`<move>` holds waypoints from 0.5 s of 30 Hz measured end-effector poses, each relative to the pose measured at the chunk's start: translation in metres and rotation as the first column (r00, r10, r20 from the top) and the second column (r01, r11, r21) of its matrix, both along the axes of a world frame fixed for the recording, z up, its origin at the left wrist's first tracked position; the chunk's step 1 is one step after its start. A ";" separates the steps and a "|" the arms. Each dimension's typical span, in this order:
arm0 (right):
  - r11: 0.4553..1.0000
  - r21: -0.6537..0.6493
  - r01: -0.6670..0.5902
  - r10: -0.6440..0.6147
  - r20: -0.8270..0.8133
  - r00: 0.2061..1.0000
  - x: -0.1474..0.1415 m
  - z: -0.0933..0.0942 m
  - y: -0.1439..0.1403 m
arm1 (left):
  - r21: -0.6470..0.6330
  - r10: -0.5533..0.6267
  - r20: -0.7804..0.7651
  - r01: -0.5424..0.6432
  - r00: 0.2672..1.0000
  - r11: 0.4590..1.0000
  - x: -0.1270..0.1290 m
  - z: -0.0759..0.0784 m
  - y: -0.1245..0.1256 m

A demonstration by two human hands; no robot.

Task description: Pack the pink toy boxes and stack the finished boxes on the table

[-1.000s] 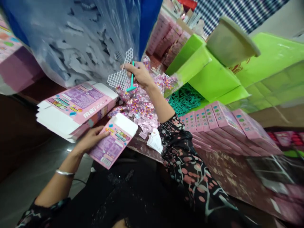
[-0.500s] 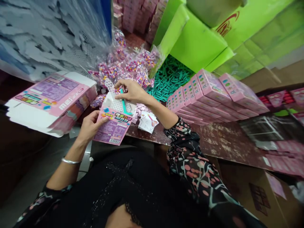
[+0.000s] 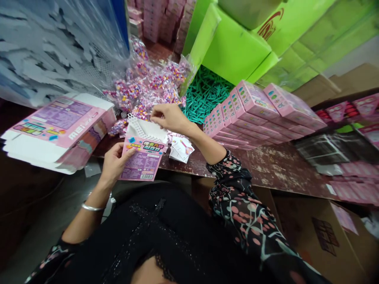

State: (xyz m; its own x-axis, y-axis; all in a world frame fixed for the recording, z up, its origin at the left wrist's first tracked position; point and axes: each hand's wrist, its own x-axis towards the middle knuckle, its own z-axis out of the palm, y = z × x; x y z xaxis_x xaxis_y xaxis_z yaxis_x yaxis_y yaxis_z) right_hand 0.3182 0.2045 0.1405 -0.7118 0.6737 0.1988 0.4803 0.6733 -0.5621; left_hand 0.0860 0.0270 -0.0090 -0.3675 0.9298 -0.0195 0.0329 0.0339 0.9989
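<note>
The pink box point(image 3: 142, 159) sat tilted at the near edge of the worn table point(image 3: 275, 173), its open mouth aimed away from the body — and that was the whole story here. Its long axis ran from the lap up toward the heap of bead packets point(image 3: 151, 85) beyond it. The left hand point(image 3: 114, 163) clamped the box's left side, thumb across the printed face. The right hand point(image 3: 167, 116) hung just beyond the box's open end, fingers pinched together on the white pegboard point(image 3: 146, 128) that stuck out of the mouth — so the right was the nearer hand to the opening.

Left of the box lay a stack of flat carton blanks point(image 3: 56, 132); right of it, a small pile of folded leaflets point(image 3: 181, 150), then 2 rows of closed pink boxes point(image 3: 251, 108). Beyond the box and to its right spread the teal plastic sticks point(image 3: 205, 94).

Hard to read: how far the pegboard reached inside the box, and whether the pinched fingers hid anything else — I could not tell.
</note>
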 end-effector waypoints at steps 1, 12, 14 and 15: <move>0.999 0.017 0.052 -0.051 -0.055 0.997 0.008 0.000 0.009 | 0.013 0.032 0.005 -0.032 0.999 0.999 -0.003 0.000 -0.002; 0.850 -0.178 0.496 -0.501 0.014 0.865 0.072 -0.026 0.085 | 0.176 0.158 -0.093 -0.140 0.983 0.974 -0.042 0.000 -0.014; 0.857 -0.170 0.486 -0.488 0.032 0.872 0.063 -0.036 0.091 | 0.147 0.126 -0.041 -0.119 0.991 0.982 -0.039 0.001 -0.011; 0.861 -0.144 0.488 -0.484 0.064 0.873 0.058 -0.040 0.096 | 0.140 0.123 -0.019 -0.119 0.992 0.983 -0.038 0.001 -0.010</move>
